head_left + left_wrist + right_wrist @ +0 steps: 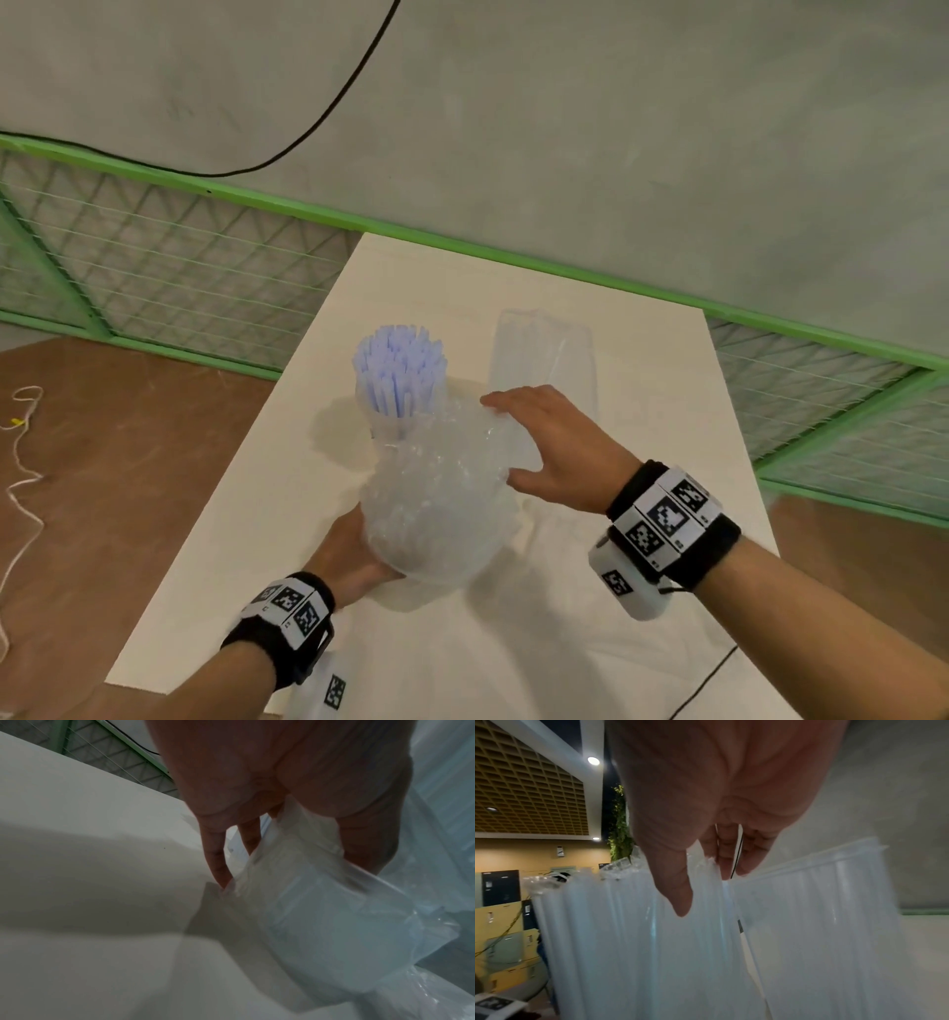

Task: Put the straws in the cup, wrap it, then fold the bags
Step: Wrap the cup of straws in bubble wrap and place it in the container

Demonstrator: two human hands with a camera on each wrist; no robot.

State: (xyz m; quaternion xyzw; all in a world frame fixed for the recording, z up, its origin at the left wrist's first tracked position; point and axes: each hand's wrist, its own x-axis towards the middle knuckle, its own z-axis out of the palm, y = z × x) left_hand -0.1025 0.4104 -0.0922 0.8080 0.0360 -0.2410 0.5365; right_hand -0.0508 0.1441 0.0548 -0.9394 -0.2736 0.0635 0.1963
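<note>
Now: straws in the cup, bubble wrap in both hands

Pale blue straws point(399, 367) stand upright in a clear cup point(382, 419) mid-table point(667, 411). Left hand point(354, 557) grips the bubble wrap point(436, 509) from below; right hand point(557, 447) pinches its upper edge point(706, 870), fingers spread. An empty clear bag point(542, 349) lies flat behind, with bare tabletop to the right.

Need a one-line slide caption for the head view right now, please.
Both hands, left hand and right hand, hold bubble wrap beside the cup of straws.
</note>
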